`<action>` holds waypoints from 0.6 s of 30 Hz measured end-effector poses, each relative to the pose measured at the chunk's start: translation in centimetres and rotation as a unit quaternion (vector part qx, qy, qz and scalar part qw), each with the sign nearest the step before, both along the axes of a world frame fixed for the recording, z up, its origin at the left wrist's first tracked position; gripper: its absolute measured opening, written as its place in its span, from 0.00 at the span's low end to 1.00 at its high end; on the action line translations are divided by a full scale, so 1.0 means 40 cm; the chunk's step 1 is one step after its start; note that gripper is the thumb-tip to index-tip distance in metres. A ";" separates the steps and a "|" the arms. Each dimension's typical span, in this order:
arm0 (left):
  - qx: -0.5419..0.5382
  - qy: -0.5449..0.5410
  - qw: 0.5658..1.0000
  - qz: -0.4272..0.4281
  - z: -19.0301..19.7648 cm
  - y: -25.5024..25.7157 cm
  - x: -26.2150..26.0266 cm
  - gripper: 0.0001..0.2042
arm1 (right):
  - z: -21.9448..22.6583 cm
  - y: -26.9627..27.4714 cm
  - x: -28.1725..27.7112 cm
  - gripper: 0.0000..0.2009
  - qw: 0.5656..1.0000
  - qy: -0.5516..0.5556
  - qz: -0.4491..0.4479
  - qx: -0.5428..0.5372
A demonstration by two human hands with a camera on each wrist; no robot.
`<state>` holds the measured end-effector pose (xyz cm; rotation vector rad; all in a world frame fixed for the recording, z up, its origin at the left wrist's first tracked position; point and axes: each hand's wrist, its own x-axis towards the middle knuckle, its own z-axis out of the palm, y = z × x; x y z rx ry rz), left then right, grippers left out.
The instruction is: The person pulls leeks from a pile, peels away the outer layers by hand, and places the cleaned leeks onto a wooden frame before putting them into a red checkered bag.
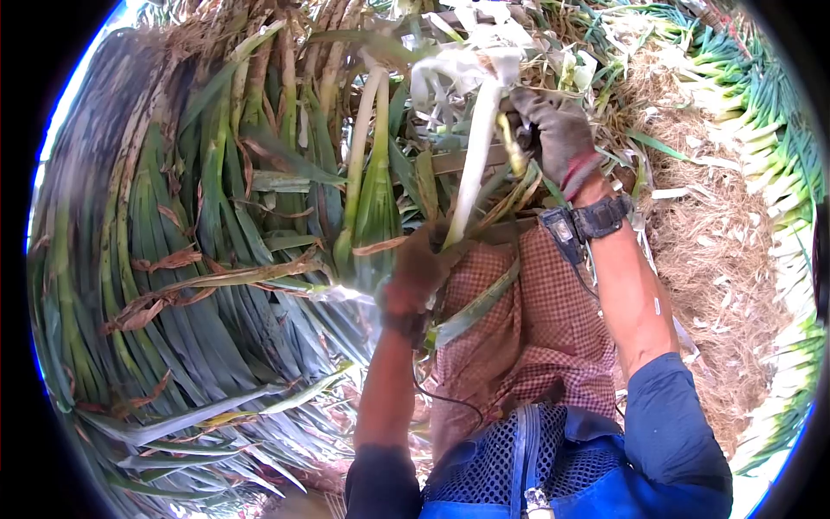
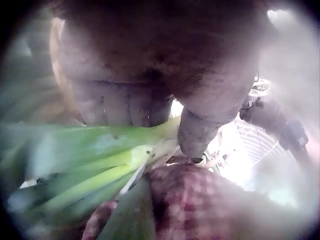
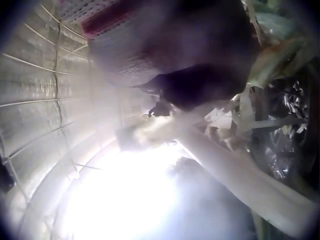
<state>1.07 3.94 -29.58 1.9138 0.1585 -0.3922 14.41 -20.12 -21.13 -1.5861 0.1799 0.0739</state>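
Observation:
A long leek (image 1: 471, 164) with a white stalk and green leaves stands upright over my lap in the head view. My left hand (image 1: 415, 268), in a brown glove, grips its green lower part. My right hand (image 1: 553, 130), in a grey glove, is curled around the stalk's upper end, where loose skin hangs. The left wrist view shows gloved fingers (image 2: 195, 130) wrapped over the green leaves (image 2: 100, 165). Under the dark glove (image 3: 200, 85) in the right wrist view, the white stalk (image 3: 235, 170) runs diagonally.
A big heap of untrimmed leeks (image 1: 173, 259) fills the left side. Cleaned leeks (image 1: 769, 130) lie in a row at the right, beyond ground littered with dry peelings (image 1: 709, 233). A checked cloth (image 1: 536, 320) covers my lap.

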 end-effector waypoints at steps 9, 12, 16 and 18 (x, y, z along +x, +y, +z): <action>-0.032 0.072 0.997 -0.015 0.010 0.059 -0.022 0.16 | 0.044 -0.100 -0.021 0.26 0.910 0.146 0.012 -0.387; -0.117 0.122 0.985 0.018 0.044 0.042 -0.012 0.15 | 0.007 -0.033 -0.094 0.33 0.906 0.155 0.271 -0.285; -0.225 0.127 0.965 0.037 0.028 0.050 -0.015 0.15 | -0.119 0.107 -0.186 0.28 0.912 0.190 0.302 -0.200; -0.241 0.135 0.961 0.026 0.028 0.061 -0.019 0.15 | -0.157 0.137 -0.203 0.27 0.946 0.169 0.268 0.069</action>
